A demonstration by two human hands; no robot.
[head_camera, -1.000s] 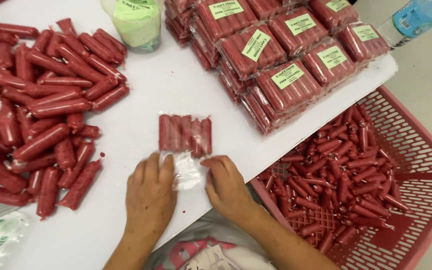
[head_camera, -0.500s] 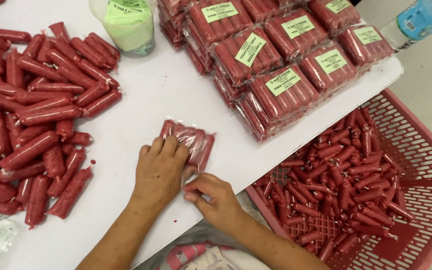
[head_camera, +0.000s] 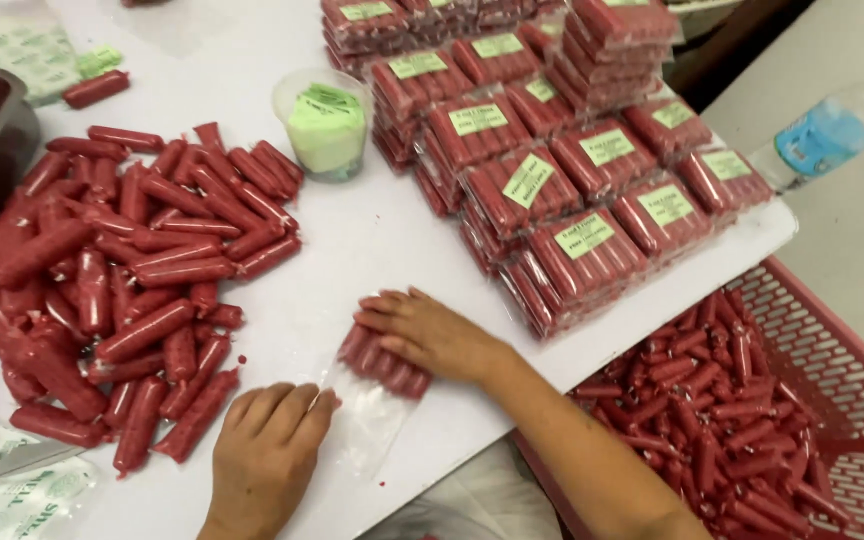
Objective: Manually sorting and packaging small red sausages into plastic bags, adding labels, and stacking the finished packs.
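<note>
Now right hand (head_camera: 430,335) flat, fingers spread, atop bagged sausages (head_camera: 382,362); left hand (head_camera: 267,445) loosely open beside clear bag (head_camera: 367,425).

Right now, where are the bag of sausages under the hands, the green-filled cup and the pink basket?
Bag of sausages (head_camera: 384,362), head view: on the red sausages inside it.
Green-filled cup (head_camera: 325,128), head view: on its side wall.
Pink basket (head_camera: 820,352), head view: on its far rim.

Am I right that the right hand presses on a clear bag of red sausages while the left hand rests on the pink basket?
Not quite. The right hand does press on the clear bag of red sausages, but the head view shows the left hand flat on the white table at the bag's open end, not on the pink basket.
</note>
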